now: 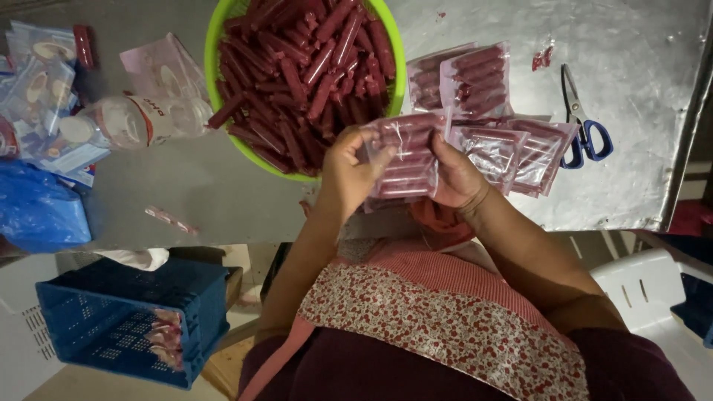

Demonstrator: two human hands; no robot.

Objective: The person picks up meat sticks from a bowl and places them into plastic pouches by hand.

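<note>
We hold a clear plastic pouch filled with dark red sausage sticks, lifted just above the near edge of the table. Our left hand closes its fingers round the pouch's left edge, thumb on the front; our right hand pinches the right edge the same way, so both are shut on the one pouch. We judge this to be the packing step: the sticks sit in the pouch, and we are squaring them up. The next move seems to call for a firm, even grip so the sticks stay in a row while the open end is dealt with.

The pouch looks glossy and slightly crinkled, the sticks lying side by side across its width.

At twelve o'clock from the pouch, touching range, stands a green bowl heaped with loose sausage sticks. At two and three o'clock lie more filled pouches, overlapping. Further out at three o'clock rest blue-handled scissors. At nine o'clock lies a plastic bottle on its side, with empty packets beyond. At seven o'clock, below the table, sits a blue crate.
</note>
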